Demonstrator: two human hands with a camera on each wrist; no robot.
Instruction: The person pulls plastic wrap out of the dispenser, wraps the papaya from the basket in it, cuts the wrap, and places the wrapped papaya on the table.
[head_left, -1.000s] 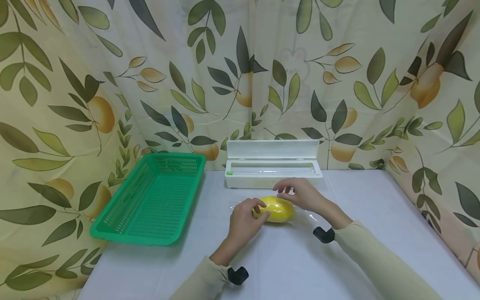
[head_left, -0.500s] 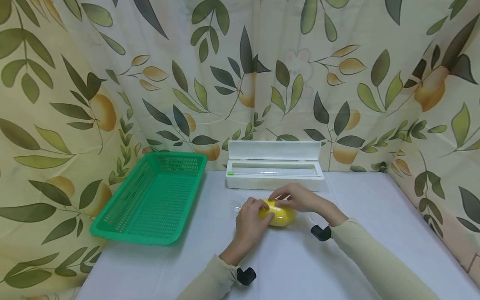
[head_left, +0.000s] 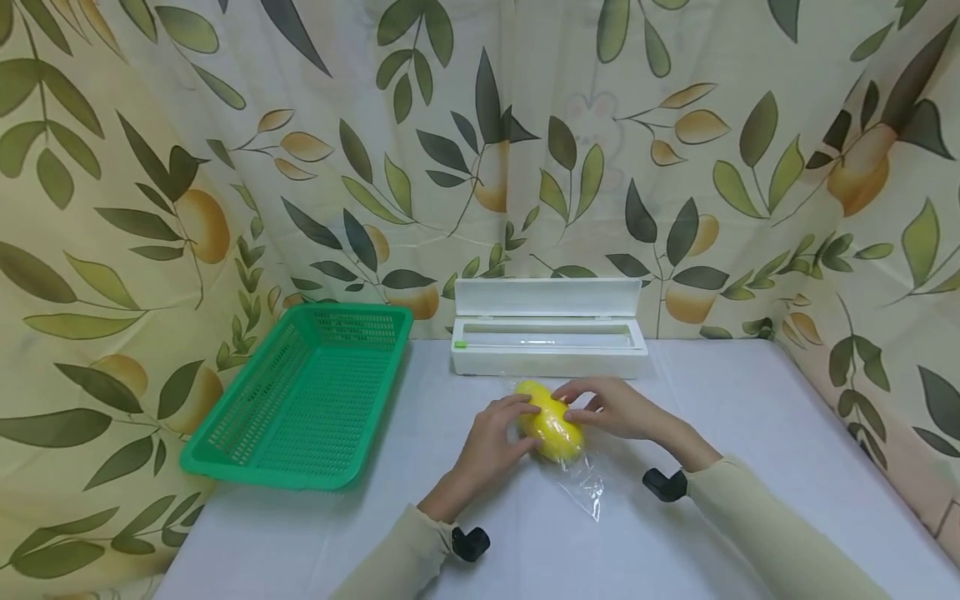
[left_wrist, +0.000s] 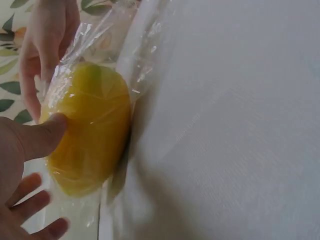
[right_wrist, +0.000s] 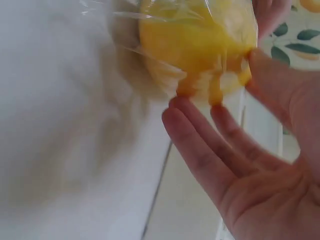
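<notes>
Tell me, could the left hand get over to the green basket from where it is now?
Probably yes. The left hand touches the wrapped yellow fruit, and only bare table lies between it and the green basket.

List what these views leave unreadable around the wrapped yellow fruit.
- Fruit's underside: hidden in every view by the table and the film.
- Right hand contact: right wrist view blurred.
- Left hand fingers: cut by left wrist frame edge.
- Dispenser roll: too small.
</notes>
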